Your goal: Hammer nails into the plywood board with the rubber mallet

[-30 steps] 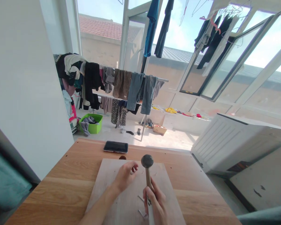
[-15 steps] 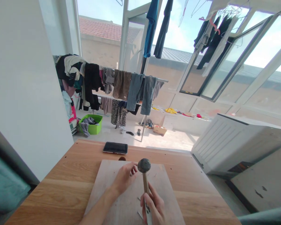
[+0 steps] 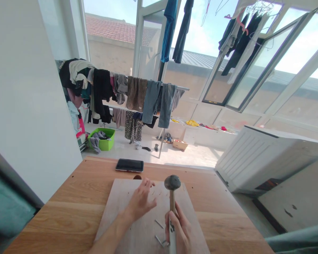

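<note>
My right hand (image 3: 178,231) grips the wooden handle of a hammer (image 3: 172,187), its dark round head raised over a pale wooden board (image 3: 122,225) on the table. My left hand (image 3: 141,199) rests on the board just left of the hammer head, fingers stretched out and holding nothing. A few loose nails (image 3: 159,223) lie on the board near my right hand.
The board lies on a light wooden table (image 3: 76,201). A dark phone (image 3: 129,165) lies at its far edge. Beyond stand a laundry rack (image 3: 137,95) full of clothes, a green basket (image 3: 102,138) and a white appliance (image 3: 267,155) to the right.
The hammer head dipped toward my left hand's fingers, then rose and shifted right. My left hand went from a pinch to spread fingers.
</note>
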### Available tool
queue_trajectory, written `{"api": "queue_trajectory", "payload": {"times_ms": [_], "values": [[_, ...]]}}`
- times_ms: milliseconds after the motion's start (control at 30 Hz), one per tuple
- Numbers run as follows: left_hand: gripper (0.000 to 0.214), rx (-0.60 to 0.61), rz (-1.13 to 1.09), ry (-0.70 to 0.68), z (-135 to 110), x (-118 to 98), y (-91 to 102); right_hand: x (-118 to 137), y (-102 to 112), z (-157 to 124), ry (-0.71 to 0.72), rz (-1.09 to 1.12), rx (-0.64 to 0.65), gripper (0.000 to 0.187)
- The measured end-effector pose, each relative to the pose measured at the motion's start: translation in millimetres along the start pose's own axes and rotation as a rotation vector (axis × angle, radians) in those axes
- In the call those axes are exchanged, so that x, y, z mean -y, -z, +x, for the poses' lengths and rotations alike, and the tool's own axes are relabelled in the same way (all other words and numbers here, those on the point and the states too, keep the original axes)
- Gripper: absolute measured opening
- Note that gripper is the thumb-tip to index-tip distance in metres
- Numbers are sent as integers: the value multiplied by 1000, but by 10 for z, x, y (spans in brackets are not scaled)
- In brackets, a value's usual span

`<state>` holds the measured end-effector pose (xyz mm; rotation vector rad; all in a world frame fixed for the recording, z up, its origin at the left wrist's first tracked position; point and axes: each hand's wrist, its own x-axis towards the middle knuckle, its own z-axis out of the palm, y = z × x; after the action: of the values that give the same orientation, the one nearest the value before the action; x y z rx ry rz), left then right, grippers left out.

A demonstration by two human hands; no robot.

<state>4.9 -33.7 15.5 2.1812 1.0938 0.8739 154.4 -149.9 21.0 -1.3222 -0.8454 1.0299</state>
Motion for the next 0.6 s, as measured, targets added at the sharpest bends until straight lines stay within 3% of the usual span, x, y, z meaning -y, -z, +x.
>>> {"api": "queue_trajectory", "payload": {"times_ms": [200, 433, 600], "values": [[26, 518, 78, -113, -42, -211, 101, 39, 24, -3, 46, -25, -52, 62], [7, 618, 213, -127, -63, -363, 114, 81, 1, -7, 26, 10, -17, 58], [7, 664, 317, -85, -6, -395, 300, 101, -30, -21, 19, -2, -38, 63]]}}
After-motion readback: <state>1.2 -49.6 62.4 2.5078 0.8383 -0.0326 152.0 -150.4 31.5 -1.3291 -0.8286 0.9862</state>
